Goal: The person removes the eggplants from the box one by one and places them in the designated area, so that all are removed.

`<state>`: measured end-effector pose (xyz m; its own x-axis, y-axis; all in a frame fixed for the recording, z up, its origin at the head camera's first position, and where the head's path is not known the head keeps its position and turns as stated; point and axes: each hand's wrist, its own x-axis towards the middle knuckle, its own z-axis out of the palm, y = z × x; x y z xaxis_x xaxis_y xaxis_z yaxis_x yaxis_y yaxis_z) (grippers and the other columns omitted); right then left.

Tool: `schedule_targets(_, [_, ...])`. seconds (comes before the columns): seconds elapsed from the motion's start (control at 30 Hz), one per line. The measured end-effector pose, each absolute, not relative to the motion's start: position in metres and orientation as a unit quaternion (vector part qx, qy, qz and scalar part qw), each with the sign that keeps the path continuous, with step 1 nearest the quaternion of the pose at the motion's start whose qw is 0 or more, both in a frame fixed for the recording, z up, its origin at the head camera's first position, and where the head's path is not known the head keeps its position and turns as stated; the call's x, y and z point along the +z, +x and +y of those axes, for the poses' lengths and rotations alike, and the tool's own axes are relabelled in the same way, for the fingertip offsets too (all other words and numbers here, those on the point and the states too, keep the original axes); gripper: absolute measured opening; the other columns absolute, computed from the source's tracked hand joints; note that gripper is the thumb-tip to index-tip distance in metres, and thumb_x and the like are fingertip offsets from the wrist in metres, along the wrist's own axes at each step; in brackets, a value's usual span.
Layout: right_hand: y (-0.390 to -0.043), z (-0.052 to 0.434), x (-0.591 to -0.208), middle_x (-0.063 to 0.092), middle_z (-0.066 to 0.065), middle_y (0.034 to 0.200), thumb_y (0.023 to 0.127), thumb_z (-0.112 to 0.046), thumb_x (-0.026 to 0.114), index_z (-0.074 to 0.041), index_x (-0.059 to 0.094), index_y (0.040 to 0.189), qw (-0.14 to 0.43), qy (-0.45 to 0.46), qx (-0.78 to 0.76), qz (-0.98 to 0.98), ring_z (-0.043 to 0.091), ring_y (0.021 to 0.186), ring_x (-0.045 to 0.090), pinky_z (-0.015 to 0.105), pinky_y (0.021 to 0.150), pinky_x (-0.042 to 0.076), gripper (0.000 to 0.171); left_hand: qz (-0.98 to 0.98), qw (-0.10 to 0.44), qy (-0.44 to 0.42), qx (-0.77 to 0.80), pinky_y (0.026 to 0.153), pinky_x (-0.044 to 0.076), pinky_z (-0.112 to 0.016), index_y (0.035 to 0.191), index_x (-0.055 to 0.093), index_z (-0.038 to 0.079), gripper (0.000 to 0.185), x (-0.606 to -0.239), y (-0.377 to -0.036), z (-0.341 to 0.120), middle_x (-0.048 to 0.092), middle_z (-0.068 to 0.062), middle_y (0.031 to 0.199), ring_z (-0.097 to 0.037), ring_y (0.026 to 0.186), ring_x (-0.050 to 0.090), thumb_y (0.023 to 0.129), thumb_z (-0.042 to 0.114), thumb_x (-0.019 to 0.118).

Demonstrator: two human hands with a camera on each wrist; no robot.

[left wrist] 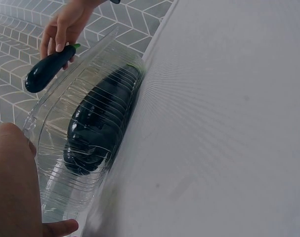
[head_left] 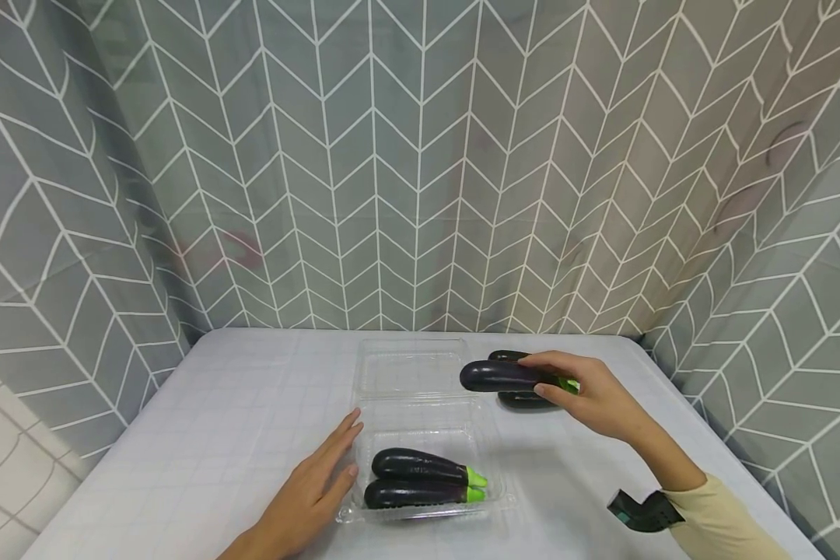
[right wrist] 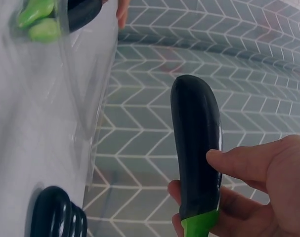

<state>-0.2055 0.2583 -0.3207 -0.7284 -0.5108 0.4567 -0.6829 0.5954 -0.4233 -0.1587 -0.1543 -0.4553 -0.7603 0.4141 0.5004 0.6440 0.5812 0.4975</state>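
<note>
- A pale grey surface (head_left: 217, 435) with a faint grid pattern fills the lower part of the head view, its far edge meeting the backdrop.
- A grey curtain with a white chevron pattern (head_left: 420, 155) hangs on three sides, closing in the surface.
- A clear plastic clamshell container (head_left: 420, 424) lies open near the middle, lid part away from the person.
- Two dark purple eggplants with green stems (head_left: 423, 478) lie side by side in its near half.
- The left hand (head_left: 315, 486) rests flat, fingers straight, touching the container's left edge.
- The right hand (head_left: 588, 393) pinches a third dark purple eggplant (head_left: 500, 376) near its green stem end, held in the air just right of the lid.
- More dark eggplants (head_left: 521, 398) lie on the surface beneath it.
</note>
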Motion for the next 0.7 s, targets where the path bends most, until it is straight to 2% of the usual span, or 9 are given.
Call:
schedule_targets(0.33, [-0.211,0.279,-0.328,0.060,-0.008,0.119,0.088,-0.009,0.066,-0.018,0.061,0.122,0.148,0.329,0.300,-0.883,0.009,0.107,0.055,0.025,0.082,0.049,0.036,-0.868,0.178,-0.310,-0.344,0.107,0.015,-0.017,0.147,0.028,0.018,0.054,-0.456,-0.159,-0.154,0.024,-0.004,0.152,-0.024,0.135,0.028,0.098,0.023,0.049])
schedule_targets(0.53, [-0.214,0.285,-0.331,0.060,-0.006,0.119,0.089,-0.010,0.065,-0.017,0.061,0.122,0.147,0.327,0.300,-0.884,0.011,0.107,0.056,0.028,0.082,0.049,0.034,-0.870,0.175,-0.308,-0.344,0.107,0.014,-0.016,0.148,0.028,0.019,0.054,-0.455,-0.159,-0.154,0.024,-0.004,0.152,-0.024,0.135,0.028,0.098,0.023,0.049])
schedule_targets(0.63, [-0.212,0.285,-0.329,0.060,-0.004,0.118,0.088,-0.007,0.065,-0.015,0.061,0.121,0.146,0.322,0.301,-0.886,0.013,0.107,0.056,0.033,0.082,0.050,0.035,-0.872,0.167,-0.305,-0.345,0.107,0.013,-0.015,0.148,0.027,0.019,0.054,-0.455,-0.159,-0.154,0.022,-0.002,0.152,-0.023,0.135,0.027,0.098,0.024,0.048])
schedule_targets(0.7, [-0.213,0.287,-0.330,0.060,-0.004,0.118,0.088,-0.007,0.065,-0.016,0.061,0.121,0.146,0.319,0.300,-0.887,0.013,0.107,0.056,0.031,0.083,0.049,0.034,-0.871,0.168,-0.305,-0.345,0.107,0.014,-0.015,0.148,0.028,0.019,0.054,-0.456,-0.159,-0.154,0.023,-0.003,0.152,-0.023,0.135,0.027,0.098,0.023,0.048])
